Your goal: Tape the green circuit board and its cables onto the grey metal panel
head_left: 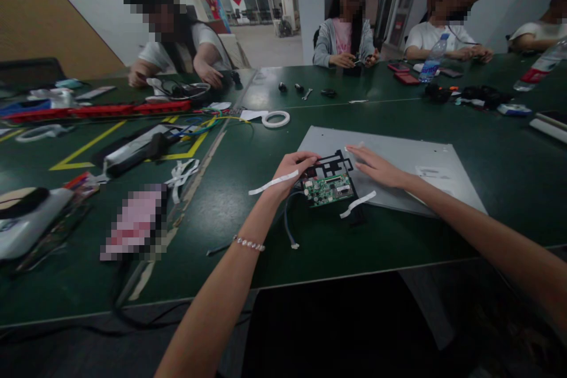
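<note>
My left hand (287,174) grips the left edge of a black plastic bracket (340,157), thumb on top. A green circuit board (330,189) with white connectors sits on the bracket's near part. One white tape strip (273,182) lies across the back of my left hand. Another white strip (349,208) sticks out at the bracket's lower right. My right hand (381,168) has its fingers stretched out flat beside the bracket's right edge, above a grey metal panel (398,156). A dark cable (287,221) with a white plug hangs from the board's left side.
On the green table (212,201) lie a tape roll (275,119), a small wrench (307,94), a red power strip (110,110), a blurred pink item (135,218) and a black device (133,150) with wires. Several people sit across the table near a bottle (433,60).
</note>
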Action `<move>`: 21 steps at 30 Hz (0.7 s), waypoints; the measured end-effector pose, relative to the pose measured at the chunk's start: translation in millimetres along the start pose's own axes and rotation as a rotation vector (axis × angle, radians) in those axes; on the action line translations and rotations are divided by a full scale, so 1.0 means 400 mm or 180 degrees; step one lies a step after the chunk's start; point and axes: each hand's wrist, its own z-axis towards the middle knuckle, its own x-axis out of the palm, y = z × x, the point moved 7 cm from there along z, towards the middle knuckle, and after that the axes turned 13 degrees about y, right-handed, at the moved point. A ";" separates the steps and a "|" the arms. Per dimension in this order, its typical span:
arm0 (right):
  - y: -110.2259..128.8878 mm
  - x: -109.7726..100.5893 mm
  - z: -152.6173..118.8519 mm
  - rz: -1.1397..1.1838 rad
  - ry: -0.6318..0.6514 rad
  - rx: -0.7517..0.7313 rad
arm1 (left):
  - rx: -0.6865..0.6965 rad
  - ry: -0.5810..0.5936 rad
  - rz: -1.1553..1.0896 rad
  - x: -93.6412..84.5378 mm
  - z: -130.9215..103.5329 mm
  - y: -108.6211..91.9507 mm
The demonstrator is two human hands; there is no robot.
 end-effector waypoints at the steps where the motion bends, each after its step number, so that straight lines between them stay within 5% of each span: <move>1: -0.006 -0.014 0.002 0.0082 -0.0116 0.0023 | -0.0012 -0.0009 -0.0016 -0.001 0.001 0.003; 5: -0.132 -0.099 -0.042 0.0085 -0.0702 0.0712 | -0.0036 -0.0169 0.0003 -0.015 0.000 0.008; 9: -0.330 -0.196 -0.202 -0.0296 -0.1379 0.1805 | 0.0001 -0.0214 -0.0045 -0.021 -0.002 0.004; 12: -0.430 -0.217 -0.325 -0.0349 -0.1595 0.2308 | 0.0060 -0.0190 -0.0074 -0.016 -0.003 -0.001; 16: -0.475 -0.191 -0.405 -0.0391 -0.1722 0.2602 | 0.0026 -0.0118 -0.0131 -0.002 0.002 0.005; 21: -0.459 -0.173 -0.393 -0.0541 -0.1853 0.2415 | -0.0030 -0.0099 -0.0260 0.007 0.007 0.016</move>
